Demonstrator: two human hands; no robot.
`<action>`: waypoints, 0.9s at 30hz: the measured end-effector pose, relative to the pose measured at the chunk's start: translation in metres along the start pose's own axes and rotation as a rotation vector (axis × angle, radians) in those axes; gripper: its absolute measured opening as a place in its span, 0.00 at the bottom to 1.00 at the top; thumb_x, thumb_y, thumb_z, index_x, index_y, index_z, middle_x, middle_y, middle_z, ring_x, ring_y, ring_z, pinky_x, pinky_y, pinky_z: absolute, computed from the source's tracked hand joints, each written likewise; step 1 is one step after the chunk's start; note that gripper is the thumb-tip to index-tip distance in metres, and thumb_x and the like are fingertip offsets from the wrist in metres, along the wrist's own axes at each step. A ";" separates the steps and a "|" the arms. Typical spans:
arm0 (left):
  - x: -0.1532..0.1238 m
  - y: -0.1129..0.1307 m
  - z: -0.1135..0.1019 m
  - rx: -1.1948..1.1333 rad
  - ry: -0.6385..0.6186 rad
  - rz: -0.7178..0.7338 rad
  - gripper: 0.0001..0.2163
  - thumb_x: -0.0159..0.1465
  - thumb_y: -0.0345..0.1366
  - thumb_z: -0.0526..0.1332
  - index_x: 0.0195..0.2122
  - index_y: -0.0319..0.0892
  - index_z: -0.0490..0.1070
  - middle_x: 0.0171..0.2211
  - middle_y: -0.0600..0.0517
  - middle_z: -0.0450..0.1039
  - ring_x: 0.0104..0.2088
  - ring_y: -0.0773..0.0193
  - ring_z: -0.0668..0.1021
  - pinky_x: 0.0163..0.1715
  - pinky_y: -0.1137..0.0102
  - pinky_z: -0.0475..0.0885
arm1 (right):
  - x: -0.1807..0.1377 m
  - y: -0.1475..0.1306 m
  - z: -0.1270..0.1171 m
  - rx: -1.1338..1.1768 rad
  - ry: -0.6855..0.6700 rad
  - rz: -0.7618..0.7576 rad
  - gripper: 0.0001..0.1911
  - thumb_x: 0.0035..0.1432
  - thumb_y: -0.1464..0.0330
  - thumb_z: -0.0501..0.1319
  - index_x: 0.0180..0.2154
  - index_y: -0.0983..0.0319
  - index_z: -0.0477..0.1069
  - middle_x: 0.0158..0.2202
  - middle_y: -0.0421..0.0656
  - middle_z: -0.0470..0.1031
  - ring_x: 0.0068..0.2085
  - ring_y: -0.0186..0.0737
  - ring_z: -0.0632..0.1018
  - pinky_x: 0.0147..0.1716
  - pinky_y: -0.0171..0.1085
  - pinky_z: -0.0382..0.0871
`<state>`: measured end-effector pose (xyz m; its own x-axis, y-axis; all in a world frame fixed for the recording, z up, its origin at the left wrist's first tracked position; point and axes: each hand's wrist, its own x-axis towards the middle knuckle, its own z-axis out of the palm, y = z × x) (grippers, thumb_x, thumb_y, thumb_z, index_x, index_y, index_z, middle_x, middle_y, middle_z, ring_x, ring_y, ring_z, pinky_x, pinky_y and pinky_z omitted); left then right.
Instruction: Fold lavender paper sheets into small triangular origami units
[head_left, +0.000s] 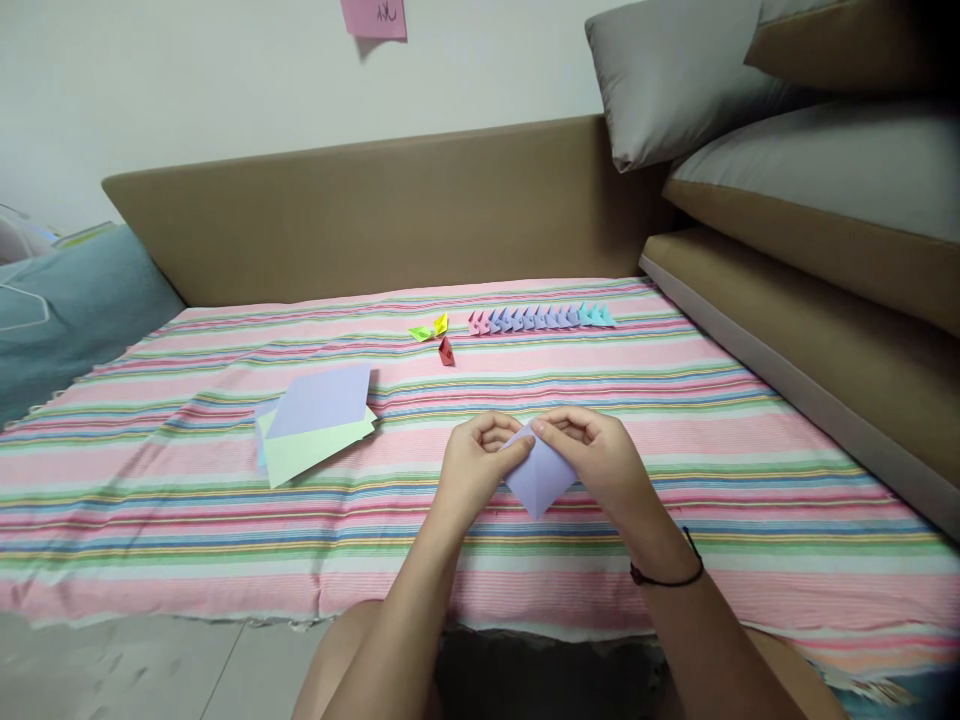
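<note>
We've got our left hand (474, 462) and right hand (592, 455) both pinching the folded lilac paper (537, 478) at its top, held above the striped cloth (675, 420) so the point hangs free.

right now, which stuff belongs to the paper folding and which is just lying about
In the job: lavender paper in left hand and right hand; paper stack; row of folded pieces.
Lying about: grey pillows; blue cushion; pink wall note.

Soft, even indoor light; edges bend slightly, perhaps darkening at right.
</note>
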<state>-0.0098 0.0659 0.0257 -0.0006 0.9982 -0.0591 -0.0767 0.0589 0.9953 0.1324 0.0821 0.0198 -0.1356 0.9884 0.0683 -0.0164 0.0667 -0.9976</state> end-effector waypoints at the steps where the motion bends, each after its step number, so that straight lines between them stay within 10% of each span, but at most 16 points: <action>1: 0.000 -0.001 0.001 -0.028 0.008 -0.025 0.14 0.46 0.38 0.70 0.29 0.38 0.69 0.21 0.56 0.70 0.21 0.72 0.70 0.22 0.77 0.63 | 0.000 0.000 0.001 0.009 0.046 -0.004 0.14 0.48 0.58 0.66 0.30 0.63 0.75 0.27 0.43 0.77 0.30 0.41 0.77 0.28 0.36 0.69; 18: -0.001 0.001 0.000 -0.065 -0.102 -0.202 0.12 0.42 0.32 0.71 0.24 0.36 0.70 0.20 0.51 0.74 0.23 0.68 0.75 0.28 0.73 0.70 | 0.007 0.000 -0.016 0.102 0.544 -0.146 0.11 0.48 0.61 0.66 0.31 0.62 0.74 0.30 0.43 0.77 0.30 0.39 0.75 0.27 0.35 0.68; 27: 0.001 0.003 -0.003 0.004 0.031 0.039 0.11 0.55 0.42 0.63 0.31 0.38 0.75 0.29 0.51 0.76 0.31 0.66 0.76 0.31 0.74 0.69 | 0.004 0.000 -0.006 0.018 0.068 -0.011 0.13 0.47 0.58 0.66 0.30 0.62 0.75 0.28 0.44 0.77 0.30 0.40 0.76 0.26 0.35 0.67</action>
<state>-0.0132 0.0670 0.0287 -0.0343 0.9991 -0.0230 -0.0720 0.0205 0.9972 0.1376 0.0873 0.0196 -0.0677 0.9947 0.0778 -0.0357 0.0755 -0.9965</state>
